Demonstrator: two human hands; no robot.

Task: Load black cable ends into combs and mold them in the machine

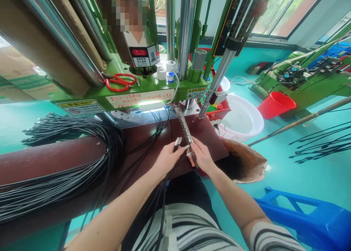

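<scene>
Black cables with silvery connector ends (177, 142) are pinched in my left hand (167, 158), their tails running down over my lap. My right hand (202, 156) is closed around the near end of a long, narrow metal bar (184, 124) with slots along it. The bar slants away from me, its far end at the machine's metal bed (148, 117). Small pale pieces show between the two hands, close to the bar; what they are I cannot make out. More black cables (155, 134) lead from the machine bed across the dark red tabletop (137, 141).
A thick bundle of black cables (109, 145) lies at left. Red-handled scissors (120, 83) and tape rolls (170, 76) rest on the green machine (181, 93). At right are a white tub (241, 113), a red bucket (276, 104), a paper sack (255, 161) and a blue stool (315, 218).
</scene>
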